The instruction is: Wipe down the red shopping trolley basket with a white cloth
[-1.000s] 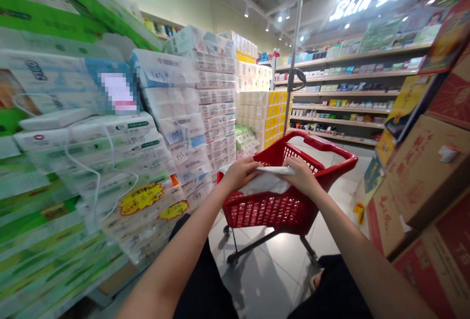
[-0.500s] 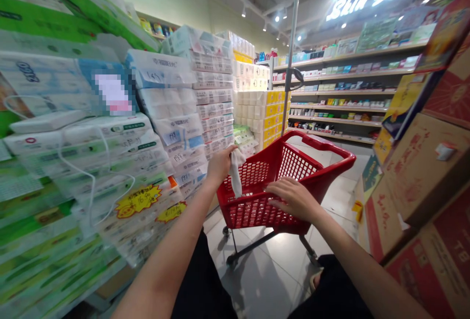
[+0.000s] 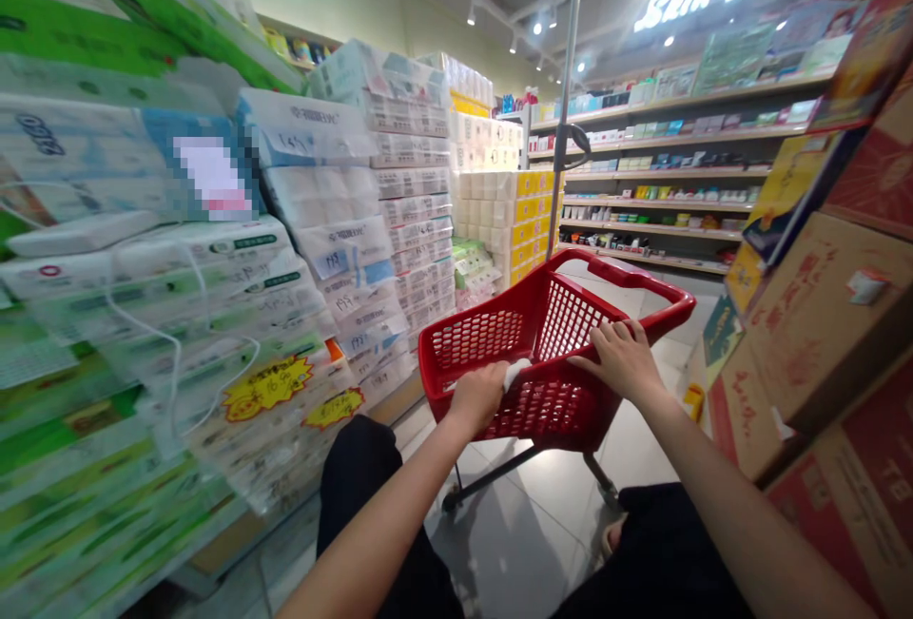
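A red plastic shopping cart with perforated walls stands on the tiled floor before me, its handle at the far right. My left hand is closed on a white cloth, which it presses against the near rim of the basket. Only a small end of the cloth shows past the fingers. My right hand grips the same rim farther right, with its fingers bent over the edge and the thumb on the near side.
Stacked tissue packs rise on the left, with yellow price tags and a white cable. Cardboard boxes are piled at the right. Behind the cart are a metal pole and stocked shelves.
My left hand has moved right and nearer, bringing the hanging cloth down onto the near rim. My right hand has shifted right and up, from hovering by the basket to gripping its rim.
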`<state>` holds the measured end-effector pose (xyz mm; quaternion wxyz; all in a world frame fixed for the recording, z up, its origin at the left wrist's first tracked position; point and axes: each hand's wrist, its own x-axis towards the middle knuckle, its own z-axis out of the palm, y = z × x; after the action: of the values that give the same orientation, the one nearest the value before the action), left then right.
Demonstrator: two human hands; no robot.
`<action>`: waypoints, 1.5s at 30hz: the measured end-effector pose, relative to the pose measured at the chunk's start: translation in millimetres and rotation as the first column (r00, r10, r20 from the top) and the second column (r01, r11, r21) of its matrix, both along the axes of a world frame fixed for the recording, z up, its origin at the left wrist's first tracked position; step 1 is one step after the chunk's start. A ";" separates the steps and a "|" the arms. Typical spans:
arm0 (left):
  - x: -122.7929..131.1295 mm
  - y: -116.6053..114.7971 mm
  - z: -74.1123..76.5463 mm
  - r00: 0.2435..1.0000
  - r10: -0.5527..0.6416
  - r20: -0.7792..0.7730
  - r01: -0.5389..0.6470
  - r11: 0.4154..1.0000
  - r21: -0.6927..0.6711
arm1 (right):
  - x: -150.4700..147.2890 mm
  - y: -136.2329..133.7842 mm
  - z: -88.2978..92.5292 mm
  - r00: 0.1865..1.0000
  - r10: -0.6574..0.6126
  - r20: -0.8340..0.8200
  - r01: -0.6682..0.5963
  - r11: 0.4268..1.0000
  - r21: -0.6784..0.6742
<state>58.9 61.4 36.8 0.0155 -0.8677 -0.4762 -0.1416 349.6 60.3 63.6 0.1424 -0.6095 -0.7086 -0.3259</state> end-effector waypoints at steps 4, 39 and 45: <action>58.0 3.8 1.9 1.000 -0.030 -0.007 0.031 0.978 0.205 | -17.5 -5.2 -1.9 1.000 -0.015 -0.005 0.015 0.999 0.036; 121.3 18.8 -5.2 0.993 -0.080 0.081 0.038 0.902 0.430 | -30.9 1.0 15.8 0.999 0.052 0.015 -0.052 0.998 0.019; 41.5 8.2 -16.9 0.988 -0.156 0.008 0.140 0.906 0.399 | -29.7 0.1 13.3 0.997 0.080 -0.007 -0.080 0.997 0.004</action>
<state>100.4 69.6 20.0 0.1711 -0.8771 -0.3705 -0.2531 320.0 60.4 76.9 0.1591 -0.5816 -0.7311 -0.3192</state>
